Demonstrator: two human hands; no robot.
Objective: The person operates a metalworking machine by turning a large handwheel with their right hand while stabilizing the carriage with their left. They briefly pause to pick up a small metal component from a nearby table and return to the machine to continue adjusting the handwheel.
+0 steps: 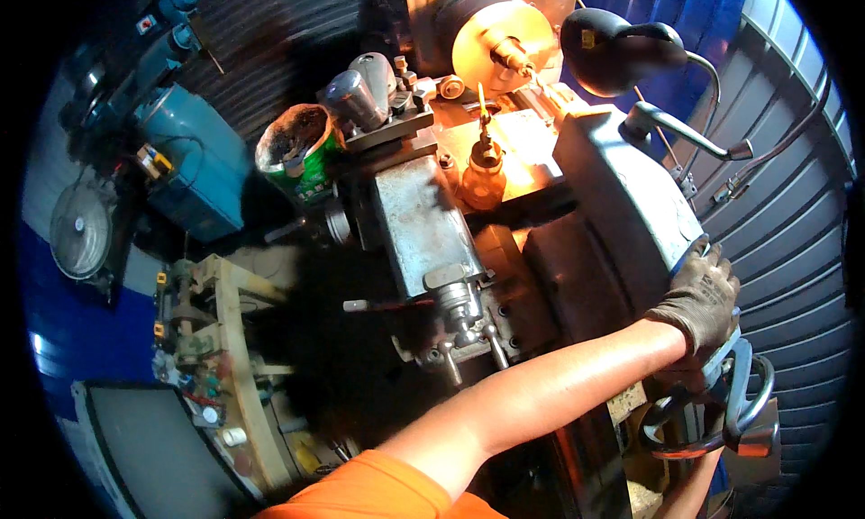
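Tailstock (622, 204) under gloved left hand (701, 295), fingers draped over its end; right hand hidden below handwheel (721, 411)

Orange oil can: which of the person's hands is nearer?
Left. The left hand grips the tailstock, right of the oil can; the right arm reaches the handwheel, lower down.

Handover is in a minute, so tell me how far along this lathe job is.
Done: the chuck is lit, and an oil can stands on the lathe. In hand: the gloved left hand grips the tailstock at its rear end; the right forearm reaches toward the handwheel, its hand hidden. Left: the tailstock sits back from the chuck; no cut is visible.
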